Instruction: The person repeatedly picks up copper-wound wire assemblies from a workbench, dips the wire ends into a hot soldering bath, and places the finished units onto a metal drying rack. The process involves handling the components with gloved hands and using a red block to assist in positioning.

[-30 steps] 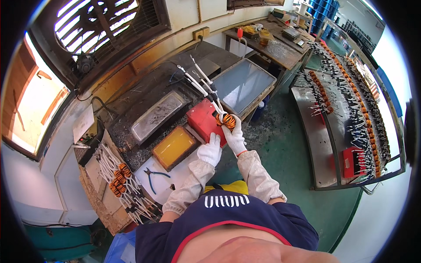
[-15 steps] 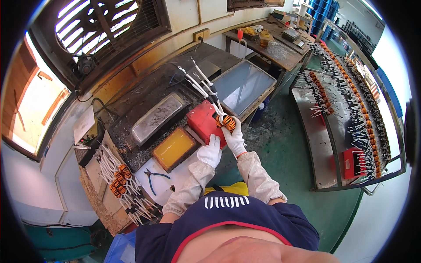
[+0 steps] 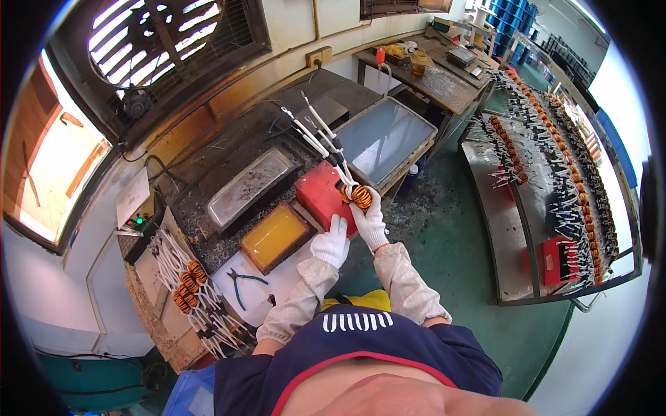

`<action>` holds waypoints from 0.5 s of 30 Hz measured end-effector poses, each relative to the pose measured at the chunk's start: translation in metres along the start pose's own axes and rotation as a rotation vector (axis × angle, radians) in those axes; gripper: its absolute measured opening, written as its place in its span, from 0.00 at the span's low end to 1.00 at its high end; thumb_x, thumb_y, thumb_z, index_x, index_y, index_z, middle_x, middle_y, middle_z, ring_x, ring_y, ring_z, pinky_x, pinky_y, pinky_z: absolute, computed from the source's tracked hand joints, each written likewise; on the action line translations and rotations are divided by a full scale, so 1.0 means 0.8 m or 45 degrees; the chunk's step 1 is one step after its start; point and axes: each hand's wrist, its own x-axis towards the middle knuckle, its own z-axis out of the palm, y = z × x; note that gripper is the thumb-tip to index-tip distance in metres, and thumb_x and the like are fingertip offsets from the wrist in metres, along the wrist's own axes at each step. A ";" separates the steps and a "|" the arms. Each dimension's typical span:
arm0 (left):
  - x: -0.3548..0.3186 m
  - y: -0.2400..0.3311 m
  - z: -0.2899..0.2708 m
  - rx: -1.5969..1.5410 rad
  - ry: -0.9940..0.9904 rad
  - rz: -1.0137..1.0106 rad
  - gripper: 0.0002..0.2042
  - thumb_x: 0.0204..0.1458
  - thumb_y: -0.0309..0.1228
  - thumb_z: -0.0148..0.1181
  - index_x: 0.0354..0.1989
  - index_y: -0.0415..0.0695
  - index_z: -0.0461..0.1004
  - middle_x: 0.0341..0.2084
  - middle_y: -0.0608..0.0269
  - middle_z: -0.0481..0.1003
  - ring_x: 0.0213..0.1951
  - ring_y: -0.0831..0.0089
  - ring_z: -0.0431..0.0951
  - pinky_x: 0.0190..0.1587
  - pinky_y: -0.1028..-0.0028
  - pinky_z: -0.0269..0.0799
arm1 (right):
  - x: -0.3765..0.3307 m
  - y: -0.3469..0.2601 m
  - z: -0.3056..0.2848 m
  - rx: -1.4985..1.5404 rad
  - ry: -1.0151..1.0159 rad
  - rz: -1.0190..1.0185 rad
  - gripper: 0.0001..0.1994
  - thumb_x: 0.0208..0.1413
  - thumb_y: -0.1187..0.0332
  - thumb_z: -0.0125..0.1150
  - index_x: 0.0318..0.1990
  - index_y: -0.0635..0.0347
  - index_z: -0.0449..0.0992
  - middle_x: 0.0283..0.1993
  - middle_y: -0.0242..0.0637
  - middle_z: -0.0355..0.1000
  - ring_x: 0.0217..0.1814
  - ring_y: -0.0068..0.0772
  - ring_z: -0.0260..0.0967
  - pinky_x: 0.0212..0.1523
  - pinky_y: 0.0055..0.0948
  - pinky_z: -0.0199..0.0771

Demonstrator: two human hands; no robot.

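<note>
My right hand (image 3: 372, 223), in a white glove, is closed round a copper-wound toroidal coil (image 3: 357, 197). The coil's long white-sleeved leads (image 3: 320, 141) with black sections point up and to the left, over a red box (image 3: 320, 192). It is held at the box's right side. In a matching glove, my left hand (image 3: 331, 244) rests its outstretched fingers on the near face of the box. Left of the box lies a rectangular pan of amber material (image 3: 277, 237), and beyond it a long metal trough with a silvery surface (image 3: 250, 188).
Blue-handled pliers (image 3: 241, 286) lie on white paper at the near left, beside several coils (image 3: 189, 286). A grey-topped tray (image 3: 386, 139) sits beyond the red box. To the right stands a metal rack (image 3: 512, 243) carrying rows of coils. A control box (image 3: 141, 216) stands far left.
My hands and the coil have hardly moved. A green light now shows on the control box at the left.
</note>
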 end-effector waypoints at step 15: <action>0.047 0.014 -0.115 0.193 0.767 0.336 0.22 0.52 0.30 0.56 0.58 0.48 0.74 0.57 0.60 0.75 0.23 0.71 0.75 0.27 0.69 0.71 | 0.001 0.025 0.005 -0.023 -0.017 -0.082 0.31 0.56 0.71 0.67 0.65 0.59 0.61 0.59 0.48 0.69 0.60 0.45 0.70 0.61 0.36 0.70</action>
